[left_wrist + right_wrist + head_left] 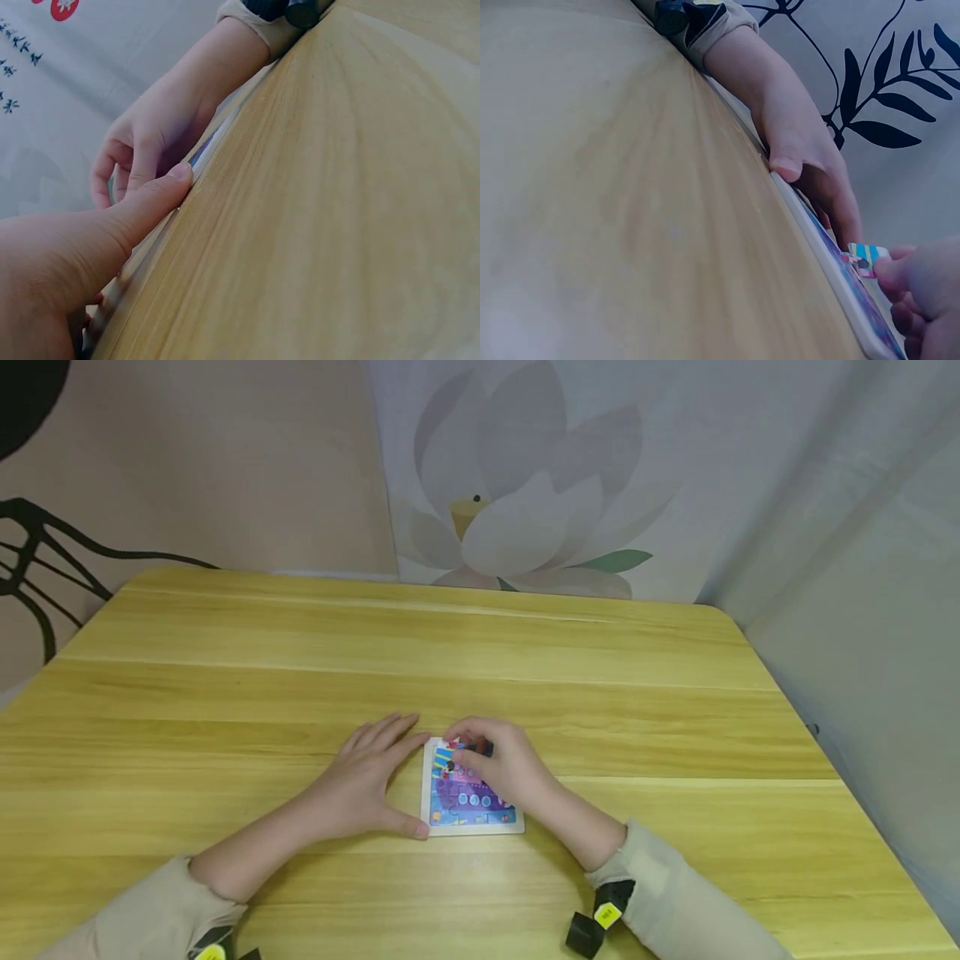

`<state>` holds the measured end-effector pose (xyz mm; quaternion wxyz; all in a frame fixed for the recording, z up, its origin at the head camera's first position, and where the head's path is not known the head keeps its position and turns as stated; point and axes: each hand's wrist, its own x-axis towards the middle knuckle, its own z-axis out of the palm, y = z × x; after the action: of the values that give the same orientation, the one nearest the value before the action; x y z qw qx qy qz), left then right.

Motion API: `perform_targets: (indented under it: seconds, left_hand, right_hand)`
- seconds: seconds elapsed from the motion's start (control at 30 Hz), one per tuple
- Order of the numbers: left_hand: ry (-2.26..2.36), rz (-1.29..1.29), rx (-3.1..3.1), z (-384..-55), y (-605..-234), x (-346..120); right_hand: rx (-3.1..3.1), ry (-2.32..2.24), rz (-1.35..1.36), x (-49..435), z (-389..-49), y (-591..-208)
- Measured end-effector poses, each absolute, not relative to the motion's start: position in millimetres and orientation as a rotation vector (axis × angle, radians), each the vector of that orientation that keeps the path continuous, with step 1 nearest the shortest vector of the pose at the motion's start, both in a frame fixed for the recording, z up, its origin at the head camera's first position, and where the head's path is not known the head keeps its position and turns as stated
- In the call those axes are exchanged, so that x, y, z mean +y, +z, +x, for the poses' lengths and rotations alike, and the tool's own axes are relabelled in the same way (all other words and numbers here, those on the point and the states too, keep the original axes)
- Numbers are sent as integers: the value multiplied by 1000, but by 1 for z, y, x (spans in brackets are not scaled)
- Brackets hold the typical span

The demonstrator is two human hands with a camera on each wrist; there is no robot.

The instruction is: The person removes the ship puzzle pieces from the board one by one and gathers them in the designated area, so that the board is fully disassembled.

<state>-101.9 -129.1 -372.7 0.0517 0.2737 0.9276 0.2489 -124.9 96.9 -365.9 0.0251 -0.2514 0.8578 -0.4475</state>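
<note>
A small jigsaw puzzle in a white-framed tray (pixel 487 831) lies flat on the table; its picture is purple, pink and blue. My left hand (pixel 356 793) spreads along the left side of the tray, thumb at the near left corner and forefinger by the far left corner. Over the upper part of the tray, my right hand (pixel 510 768) pinches a puzzle piece (pixel 862 256) with blue and yellow stripes between thumb and fingertips. The right wrist view shows this piece tilted up above the picture. My right hand hides the tray's right side from the head view.
The wooden table (pixel 225 710) spreads around the tray on all sides. Behind it hangs a curtain (pixel 525 468) with a flower print. A black metal rack (pixel 33 543) stands past the table's left edge.
</note>
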Motion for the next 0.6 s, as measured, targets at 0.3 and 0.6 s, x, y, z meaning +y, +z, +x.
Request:
perform_targets:
  seconds: [0.3,0.6]
  left_hand:
    - [748,837,2826,-101,-373,-129]
    - [747,830,2822,-101,-372,-130]
  right_hand:
    - [2570,-1496,-679,107,-127,-363]
    - [2523,-1533,-568,123,-130,-359]
